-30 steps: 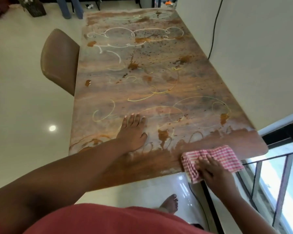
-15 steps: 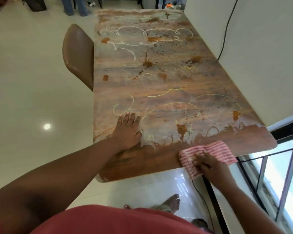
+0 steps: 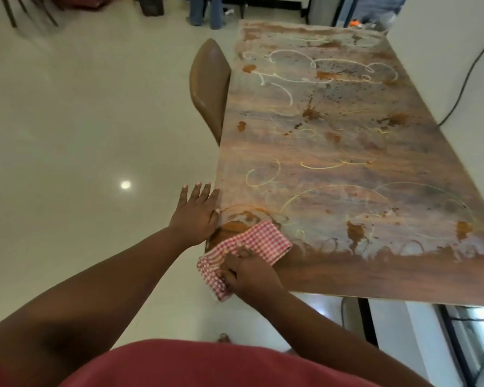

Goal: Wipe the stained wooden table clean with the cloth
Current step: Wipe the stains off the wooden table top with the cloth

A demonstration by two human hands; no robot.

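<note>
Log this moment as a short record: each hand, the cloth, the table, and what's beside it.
left hand: flat, fingers straight, at the table's near left edge
right hand: grips the cloth, pressing it on the table
cloth: red-checked, at the near left corner, partly hanging over the edge
table: near strip wiped, the rest with brown splashes and pale squiggles
chair: brown, tucked against the left side

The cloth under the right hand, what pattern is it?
Red-and-white check cloth, seen in the head view.
</note>
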